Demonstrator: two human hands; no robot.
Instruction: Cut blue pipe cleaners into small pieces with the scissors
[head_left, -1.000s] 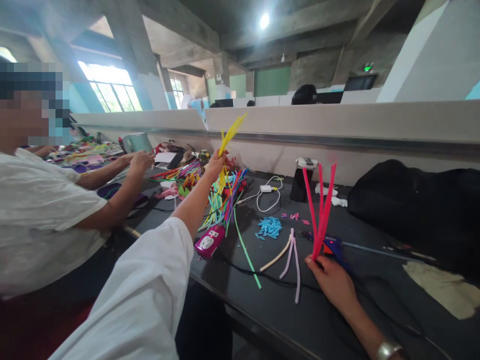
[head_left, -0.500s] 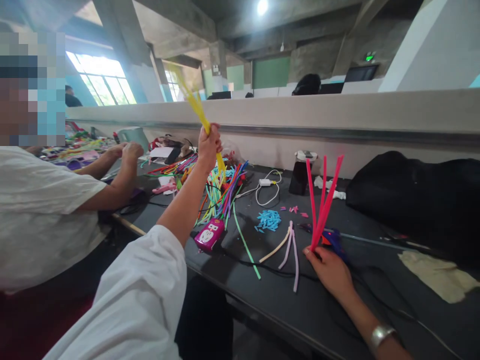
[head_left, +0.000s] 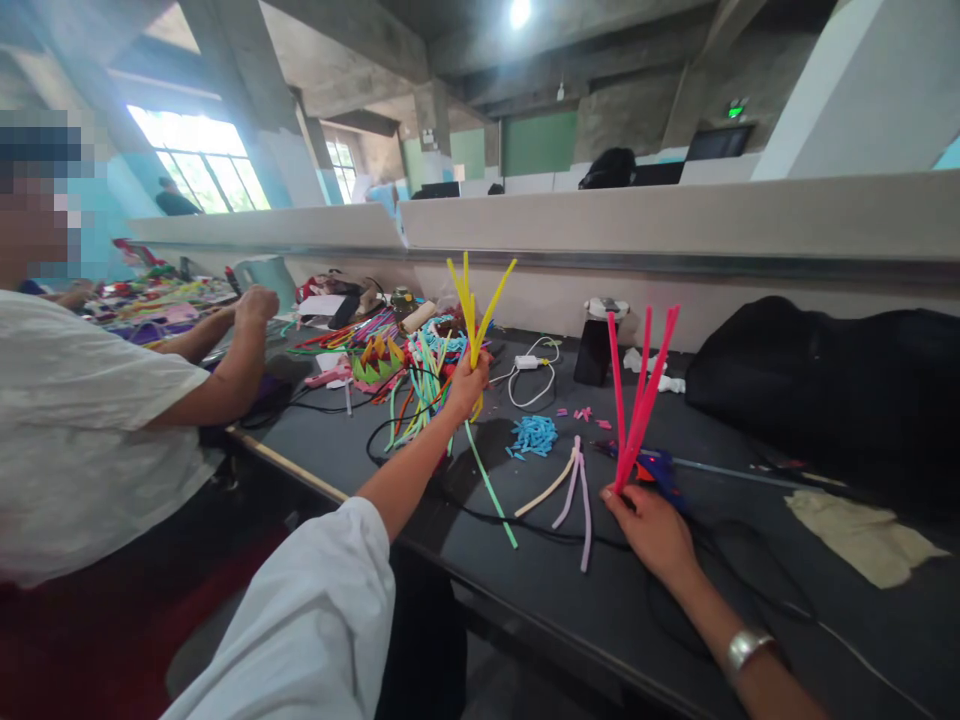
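My left hand (head_left: pixel 469 383) is closed round a bunch of yellow pipe cleaners (head_left: pixel 471 310), their ends fanning upward and a short part showing below the fist. It is above the table near a pile of multicoloured pipe cleaners (head_left: pixel 424 400). At the right, my right hand (head_left: pixel 652 525) pinches the lower end of several red-pink pipe cleaners (head_left: pixel 637 420), which stand upright and spread at the top. Behind that hand lies a blue tool with an orange part (head_left: pixel 660 475), partly hidden. Joined purple and cream pipe cleaners (head_left: pixel 576 475) lie between my hands.
Small blue pieces (head_left: pixel 532 436) are heaped mid-table, with pink bits (head_left: pixel 583 413) nearby. A phone (head_left: pixel 592 352) leans by the partition. A black bag (head_left: pixel 810 400), a cream glove (head_left: pixel 862 535) and cables occupy the right. A co-worker's hands (head_left: pixel 257 303) are at the left.
My left hand has come down and to the right with the yellow pipe cleaners, which now stand more upright. My right hand keeps its pinch, nearly in place.
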